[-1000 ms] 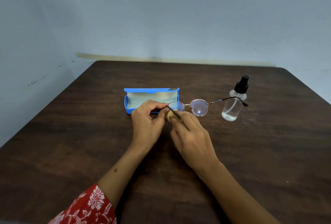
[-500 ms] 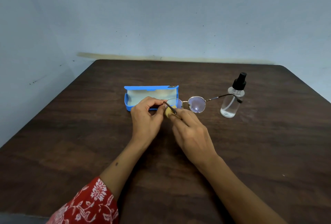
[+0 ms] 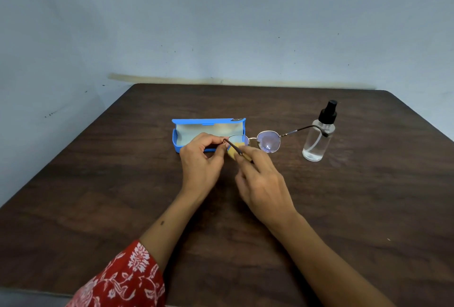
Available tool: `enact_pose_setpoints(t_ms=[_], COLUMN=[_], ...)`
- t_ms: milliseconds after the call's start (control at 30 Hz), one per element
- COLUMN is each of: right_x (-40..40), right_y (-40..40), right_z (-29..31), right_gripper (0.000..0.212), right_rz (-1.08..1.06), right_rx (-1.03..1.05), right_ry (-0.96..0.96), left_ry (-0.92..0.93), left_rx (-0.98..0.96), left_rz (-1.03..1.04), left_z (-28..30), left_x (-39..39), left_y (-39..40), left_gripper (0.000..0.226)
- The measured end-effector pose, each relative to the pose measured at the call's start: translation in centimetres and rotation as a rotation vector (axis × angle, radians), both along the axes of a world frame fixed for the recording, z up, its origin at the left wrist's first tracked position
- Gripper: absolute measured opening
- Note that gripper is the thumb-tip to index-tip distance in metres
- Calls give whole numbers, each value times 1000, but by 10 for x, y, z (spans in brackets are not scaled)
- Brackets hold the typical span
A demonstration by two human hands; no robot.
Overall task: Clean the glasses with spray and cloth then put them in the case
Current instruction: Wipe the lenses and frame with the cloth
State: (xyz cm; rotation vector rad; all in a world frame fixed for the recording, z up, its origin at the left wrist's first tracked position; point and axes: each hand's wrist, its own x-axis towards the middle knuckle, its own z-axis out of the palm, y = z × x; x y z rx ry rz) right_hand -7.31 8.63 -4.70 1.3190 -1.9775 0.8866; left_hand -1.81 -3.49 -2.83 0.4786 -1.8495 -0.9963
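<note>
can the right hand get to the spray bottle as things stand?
Probably yes, but not at once: the right hand is pressing a yellow cloth to the glasses. The table between it and the spray bottle is bare; only the glasses' temple reaches across the bottle.

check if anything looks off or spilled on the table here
Nothing stands out. The spray bottle stands upright with no puddle visible, the blue case lies open, and the glasses look intact, held by the left hand while the right hand presses a yellow cloth to one lens.
</note>
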Motion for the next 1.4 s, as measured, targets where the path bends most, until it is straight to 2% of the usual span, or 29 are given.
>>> enact_pose_setpoints(t_ms=[200, 333, 467, 600, 733, 867, 1000, 1133, 1267, 1400], right_x=[0, 3, 1, 4, 1, 5, 3, 7, 2, 7], right_y=[0, -1, -1, -2, -1, -2, -1, -3, 0, -2], right_z=[1, 1, 3, 2, 3, 1, 2, 1, 0, 0], right_gripper=[33, 36, 37, 38, 38, 39, 38, 39, 35, 39], right_rz=[-36, 31, -22, 49, -37, 42, -44, 40, -43, 36], right_rx=[-13, 15, 19, 34, 25, 36, 21, 31, 6, 41], right_ry=[-32, -47, -64, -50, -71, -54, -79, -50, -67, -36], left_ry=[-8, -9, -3, -2, -7, 1, -5, -3, 2, 8], left_rx=[-13, -23, -25, -28, -28, -2, -8, 1, -17, 8], left_rz=[12, 14, 17, 11, 13, 9, 18, 6, 10, 2], left_z=[-1, -2, -1, -1, -1, -2, -2, -3, 0, -1], left_x=[0, 0, 0, 0, 0, 0, -1, 0, 0, 0], left_y=[-2, -2, -2, -2, -3, -2, -2, -3, -2, -2], left_gripper=[5, 4, 4, 6, 6, 8, 7, 9, 9, 11])
